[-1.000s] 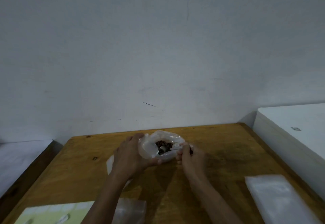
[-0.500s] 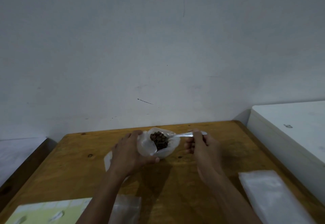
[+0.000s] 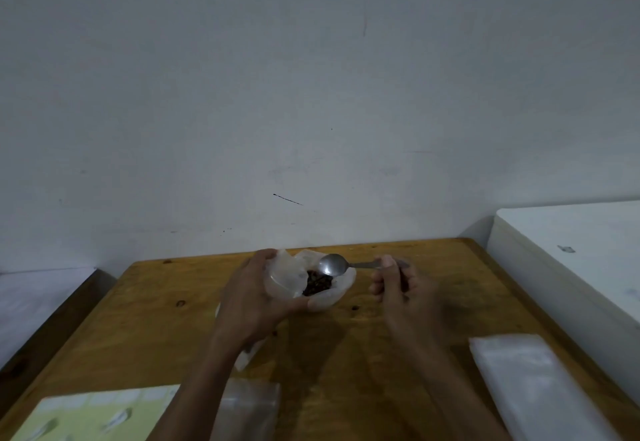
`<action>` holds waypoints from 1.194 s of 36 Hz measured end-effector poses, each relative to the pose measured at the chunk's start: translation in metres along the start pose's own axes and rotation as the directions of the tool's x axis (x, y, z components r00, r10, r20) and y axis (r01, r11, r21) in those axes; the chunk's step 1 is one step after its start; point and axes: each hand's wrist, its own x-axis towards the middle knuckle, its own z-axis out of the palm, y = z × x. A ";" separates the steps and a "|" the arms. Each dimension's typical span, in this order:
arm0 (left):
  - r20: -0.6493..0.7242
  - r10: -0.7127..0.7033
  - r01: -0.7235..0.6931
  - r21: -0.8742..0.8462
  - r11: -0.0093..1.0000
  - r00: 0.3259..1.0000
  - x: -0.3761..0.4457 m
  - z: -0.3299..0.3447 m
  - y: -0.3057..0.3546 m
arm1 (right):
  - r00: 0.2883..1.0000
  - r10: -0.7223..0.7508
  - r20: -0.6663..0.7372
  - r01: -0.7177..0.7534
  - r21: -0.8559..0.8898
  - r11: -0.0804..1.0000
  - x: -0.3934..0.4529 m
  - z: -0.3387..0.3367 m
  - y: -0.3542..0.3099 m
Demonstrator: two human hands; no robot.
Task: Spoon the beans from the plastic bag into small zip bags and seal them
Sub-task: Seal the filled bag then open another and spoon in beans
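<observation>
Currently left hand (image 3: 254,297) fingers curl round the open bag (image 3: 311,281) of beans (image 3: 317,284), centre frame, above the bench (image 3: 149,319). Right hand (image 3: 398,288) pinches the spoon (image 3: 334,265) handle; empty bowl sits over the bag mouth. Flat clear bags: stack (image 3: 530,385) lower right, one (image 3: 249,409) at bottom centre. Yellow-green sheet (image 3: 93,416) lower left.

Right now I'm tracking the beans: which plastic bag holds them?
The crumpled bag gripped by the left hand; the flat stack of bags at right looks empty.
</observation>
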 end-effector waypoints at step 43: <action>0.018 0.040 -0.041 0.049 0.998 0.999 -0.001 0.007 0.009 | 0.993 0.057 0.100 -0.070 0.137 0.988 -0.004 -0.008 -0.019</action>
